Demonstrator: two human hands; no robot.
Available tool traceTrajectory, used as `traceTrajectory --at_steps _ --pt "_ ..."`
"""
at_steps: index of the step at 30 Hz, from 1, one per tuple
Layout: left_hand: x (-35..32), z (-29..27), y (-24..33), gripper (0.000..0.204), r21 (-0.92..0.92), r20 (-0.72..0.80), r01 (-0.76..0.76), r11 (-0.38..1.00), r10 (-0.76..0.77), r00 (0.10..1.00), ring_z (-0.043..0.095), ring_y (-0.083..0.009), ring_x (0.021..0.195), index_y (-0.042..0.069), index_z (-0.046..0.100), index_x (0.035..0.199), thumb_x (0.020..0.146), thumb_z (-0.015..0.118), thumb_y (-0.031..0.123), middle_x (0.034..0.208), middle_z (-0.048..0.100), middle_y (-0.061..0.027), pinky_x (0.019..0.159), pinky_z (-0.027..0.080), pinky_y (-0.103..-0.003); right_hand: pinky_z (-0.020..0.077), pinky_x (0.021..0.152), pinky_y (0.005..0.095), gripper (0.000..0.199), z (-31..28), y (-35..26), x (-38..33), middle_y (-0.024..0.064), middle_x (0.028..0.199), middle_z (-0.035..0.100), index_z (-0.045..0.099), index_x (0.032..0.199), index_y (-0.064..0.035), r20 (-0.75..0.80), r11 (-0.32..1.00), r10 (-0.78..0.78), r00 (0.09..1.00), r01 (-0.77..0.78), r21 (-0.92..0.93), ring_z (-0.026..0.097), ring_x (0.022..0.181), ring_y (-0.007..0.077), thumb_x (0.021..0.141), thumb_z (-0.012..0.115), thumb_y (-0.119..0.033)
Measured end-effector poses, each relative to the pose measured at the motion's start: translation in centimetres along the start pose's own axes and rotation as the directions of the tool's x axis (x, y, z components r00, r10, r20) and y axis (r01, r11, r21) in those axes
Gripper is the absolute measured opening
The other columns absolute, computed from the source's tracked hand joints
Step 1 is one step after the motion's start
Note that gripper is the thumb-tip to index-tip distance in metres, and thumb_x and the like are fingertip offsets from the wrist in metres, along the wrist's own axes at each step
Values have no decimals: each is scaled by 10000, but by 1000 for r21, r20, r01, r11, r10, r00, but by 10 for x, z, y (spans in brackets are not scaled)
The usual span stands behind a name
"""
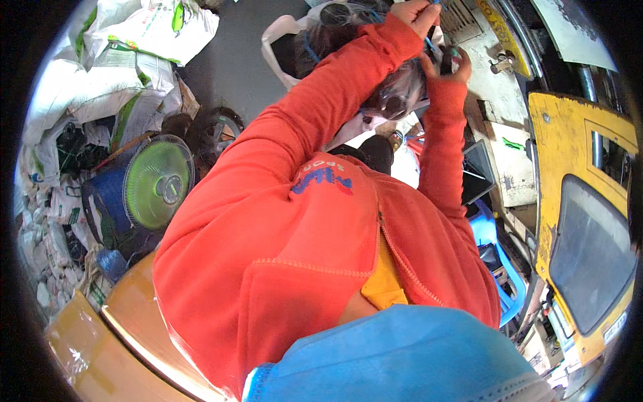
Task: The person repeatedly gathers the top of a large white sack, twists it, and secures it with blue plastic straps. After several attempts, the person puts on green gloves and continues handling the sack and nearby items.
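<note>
Lettering [324,182] on jacket [315,234], sack [194,40], yellow panel [507,35]

Blue piece [436,2] cut off at top edge; plastic-wrapped dark items [394,104] indistinct.

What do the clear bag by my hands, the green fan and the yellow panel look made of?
Bag: apparently thin, glossy plastic film, being clear and crinkled. Fan: probably smooth plastic, from its bright, translucent-looking blades. Yellow panel: likely painted metal, given its chipped, scuffed coating.
</note>
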State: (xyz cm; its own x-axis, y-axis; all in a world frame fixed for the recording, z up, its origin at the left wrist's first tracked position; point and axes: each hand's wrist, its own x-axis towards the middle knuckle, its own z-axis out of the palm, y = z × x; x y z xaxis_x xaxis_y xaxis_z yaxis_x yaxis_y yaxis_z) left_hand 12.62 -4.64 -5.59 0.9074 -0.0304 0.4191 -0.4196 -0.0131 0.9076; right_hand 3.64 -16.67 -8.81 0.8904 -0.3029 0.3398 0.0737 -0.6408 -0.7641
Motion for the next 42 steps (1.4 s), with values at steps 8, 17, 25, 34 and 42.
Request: traceTrajectory --at_steps 8,17,25,34,42 --pt "-3 -19 -11 283 -659 196 331 675 -272 942 343 -98 430 68 476 726 917 419 268 509 362 14 415 317 -255 414 880 352 706 -2 -6 11 224 1102 557 527 1118 37 154 956 291 944 -282 -78 533 1042 327 679 693 -491" --pt "-65 -265 39 233 -262 59 353 898 -351 935 519 -162 616 46 487 739 836 561 245 626 486 -29 605 459 -302 425 861 329 619 4 -2 15 180 1076 585 545 1124 -4 170 964 264 949 -259 -53 555 1010 291 694 710 -417" --pt "-86 -230 13 748 704 -338 482 521 -351 873 604 -304 868 -35 498 1063 584 756 478 891 616 -202 790 471 -354 446 797 304 608 4 39 21 144 956 630 577 1030 13 257 958 288 923 -282 -61 602 894 233 656 731 -440" --pt "-78 -237 20 382 778 -414 577 248 -489 768 582 -420 857 -64 499 960 718 563 225 874 598 -278 776 462 -440 446 756 347 282 15 -106 16 107 999 573 493 1100 -37 637 957 -249 730 287 45 563 867 232 858 504 -181" --pt "-77 -246 34 331 819 -432 546 180 -434 791 585 -418 833 -56 529 891 778 533 256 854 599 -273 743 467 -445 458 665 313 224 153 -199 -45 86 900 590 515 1047 -36 672 762 -565 479 615 203 576 753 190 872 489 -173"
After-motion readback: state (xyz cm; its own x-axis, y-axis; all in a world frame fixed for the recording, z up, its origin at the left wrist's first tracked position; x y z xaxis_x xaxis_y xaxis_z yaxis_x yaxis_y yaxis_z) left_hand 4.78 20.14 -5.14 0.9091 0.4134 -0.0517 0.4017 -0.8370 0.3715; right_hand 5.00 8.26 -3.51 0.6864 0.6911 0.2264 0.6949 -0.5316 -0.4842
